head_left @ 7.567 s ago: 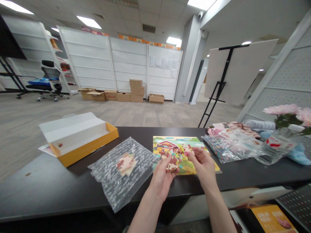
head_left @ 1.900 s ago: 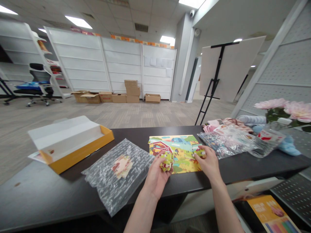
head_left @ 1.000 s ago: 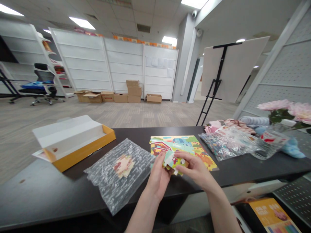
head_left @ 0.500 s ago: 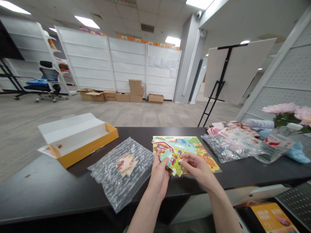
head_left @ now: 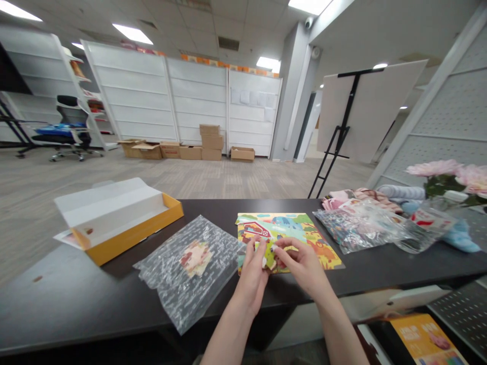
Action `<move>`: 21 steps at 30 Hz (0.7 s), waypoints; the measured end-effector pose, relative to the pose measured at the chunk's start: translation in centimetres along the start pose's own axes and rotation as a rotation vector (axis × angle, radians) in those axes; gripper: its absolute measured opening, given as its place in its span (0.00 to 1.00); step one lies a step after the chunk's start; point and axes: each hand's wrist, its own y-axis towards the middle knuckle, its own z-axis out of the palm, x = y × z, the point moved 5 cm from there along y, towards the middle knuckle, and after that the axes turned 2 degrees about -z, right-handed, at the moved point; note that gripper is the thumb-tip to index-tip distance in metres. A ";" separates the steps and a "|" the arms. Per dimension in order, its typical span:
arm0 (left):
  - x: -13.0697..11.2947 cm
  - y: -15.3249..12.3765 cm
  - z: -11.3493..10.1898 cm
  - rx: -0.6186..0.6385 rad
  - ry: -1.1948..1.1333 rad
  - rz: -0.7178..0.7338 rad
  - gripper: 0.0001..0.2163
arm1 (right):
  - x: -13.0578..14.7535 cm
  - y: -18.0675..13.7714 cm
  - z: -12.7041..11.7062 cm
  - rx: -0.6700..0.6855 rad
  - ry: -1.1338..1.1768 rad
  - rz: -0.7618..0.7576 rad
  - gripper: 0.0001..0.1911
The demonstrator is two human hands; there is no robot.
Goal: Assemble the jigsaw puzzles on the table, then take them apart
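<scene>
Puzzle pieces point(head_left: 269, 257), a small colourful bunch, sit pinched between our two hands just above the near edge of the puzzle board point(head_left: 304, 235). Our left hand point(head_left: 254, 271) comes up from below with fingers curled, closed on the bunch from the left; thumb side hidden. Our right hand point(head_left: 302, 263) meets it from the right, fingertips point(head_left: 277, 247) pressed onto the same pieces. Both hands touch each other around the pieces; how many pieces are there we cannot tell.

The board lies flat on the dark table point(head_left: 76, 299), printed with a farm scene: red barn at upper left, green and yellow fields. Its near-left part is covered by our hands.

Just left of the left hand, a clear bubble-wrap bag point(head_left: 190, 268) lies crumpled, with a pale pink-and-brown flat item point(head_left: 195, 257) inside. Further left, well apart, a yellow box point(head_left: 129, 228) stands open, its white lid flap raised behind it.

To the right of the board, near its far corner, a clear plastic bag of small multicoloured pieces point(head_left: 357, 230). Beyond it, folded striped cloth point(head_left: 357, 195), a pale blue soft item point(head_left: 462, 238), and pink flowers point(head_left: 449, 170) at the table's right end.

Behind: an easel point(head_left: 342, 126) with a white board, cardboard boxes point(head_left: 209, 142) by the wall, an office chair point(head_left: 68, 126) at far left.
</scene>
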 end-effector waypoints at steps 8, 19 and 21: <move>-0.6 0.2 -0.8 -0.074 -0.007 -0.058 0.26 | -0.7 0.7 -3.6 -0.092 -0.428 -0.140 0.18; -1.1 0.1 -0.7 -0.079 -0.089 -0.080 0.21 | -4.1 1.1 -6.7 -0.370 -1.273 0.036 0.36; -1.0 0.2 -0.7 -0.084 -0.072 -0.073 0.23 | -3.9 1.1 -6.2 -0.353 -1.293 0.056 0.34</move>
